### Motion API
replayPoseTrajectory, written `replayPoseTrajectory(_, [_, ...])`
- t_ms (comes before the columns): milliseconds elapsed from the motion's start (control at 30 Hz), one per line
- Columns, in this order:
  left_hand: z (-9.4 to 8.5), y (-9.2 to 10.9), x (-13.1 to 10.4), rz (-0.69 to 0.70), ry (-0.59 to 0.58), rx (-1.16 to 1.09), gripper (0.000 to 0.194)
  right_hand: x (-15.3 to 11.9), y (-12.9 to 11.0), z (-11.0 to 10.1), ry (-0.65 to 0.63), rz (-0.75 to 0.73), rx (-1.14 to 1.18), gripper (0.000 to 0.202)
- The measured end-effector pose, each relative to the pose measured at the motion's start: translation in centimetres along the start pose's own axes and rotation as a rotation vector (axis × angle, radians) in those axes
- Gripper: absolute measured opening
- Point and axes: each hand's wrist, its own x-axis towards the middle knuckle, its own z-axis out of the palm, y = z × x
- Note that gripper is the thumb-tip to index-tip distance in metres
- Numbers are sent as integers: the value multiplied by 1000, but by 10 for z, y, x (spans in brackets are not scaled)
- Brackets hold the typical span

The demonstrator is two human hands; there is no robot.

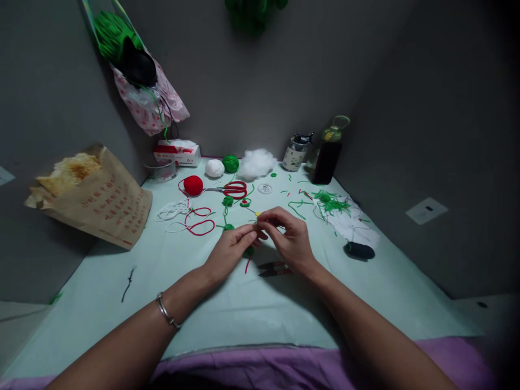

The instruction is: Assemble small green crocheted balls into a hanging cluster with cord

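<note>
My left hand (233,246) and my right hand (288,235) meet over the middle of the table, fingertips pinched close together. What lies between the fingertips is too small to make out. A small yellow piece (257,214) shows just beyond them. Green yarn (228,227) lies at the left fingers, and another green piece (248,251) with a red strand (247,265) shows beneath them. Small dark-bladed scissors (271,269) rest below my right hand. Farther back are red-handled scissors (234,189) and a red yarn ball (193,185).
A paper bag with flatbread (101,200) stands at the left. White stuffing (257,164), a jar (294,157) and a dark bottle (328,160) stand by the wall. Green scraps (333,203) and a dark roll (359,251) lie at the right.
</note>
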Motion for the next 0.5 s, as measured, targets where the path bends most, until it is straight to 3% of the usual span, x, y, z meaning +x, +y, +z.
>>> replayPoseTrajectory(133, [-3,-3,1,0,64,-77,30,-1,-11,2,-10,6,96,6])
replayPoseTrajectory(267, [-4,2,-2,87,165,26,31,4,-11,-2,78,96,174,7])
replayPoseTrajectory(367, [-4,5,-6,160,152,104,28,8,-6,-5,127,113,160,8])
replayPoseTrajectory(500, [-4,6,-9,236,100,232,25,9,-6,-5,88,145,178,8])
